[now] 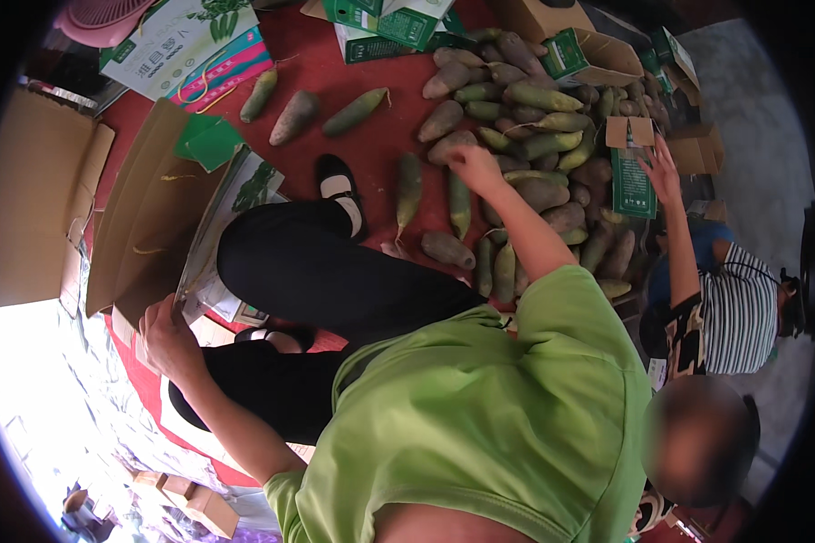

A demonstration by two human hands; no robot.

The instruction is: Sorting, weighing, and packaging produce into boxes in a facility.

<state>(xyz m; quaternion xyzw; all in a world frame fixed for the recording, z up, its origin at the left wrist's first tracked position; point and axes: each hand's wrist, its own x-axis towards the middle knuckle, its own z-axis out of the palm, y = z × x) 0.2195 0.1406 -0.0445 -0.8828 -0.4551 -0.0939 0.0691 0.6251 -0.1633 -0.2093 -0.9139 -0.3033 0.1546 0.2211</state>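
Note:
My left hand is closed on the near edge of an open cardboard box, whose brown flaps stand up. How much lies inside it is hidden by the flaps and my leg. At the edge of a large heap, my right hand has its fingers closed on the end of a soil-brown radish. Long green radishes and earthy ones lie jumbled around it. Closer to my foot are a green radish and a brown one.
Two green radishes and a brown radish lie apart on the red floor covering. A pink basket and printed cartons stand far left. At right, another person's hand touches a small green box; a striped-shirted person sits beyond.

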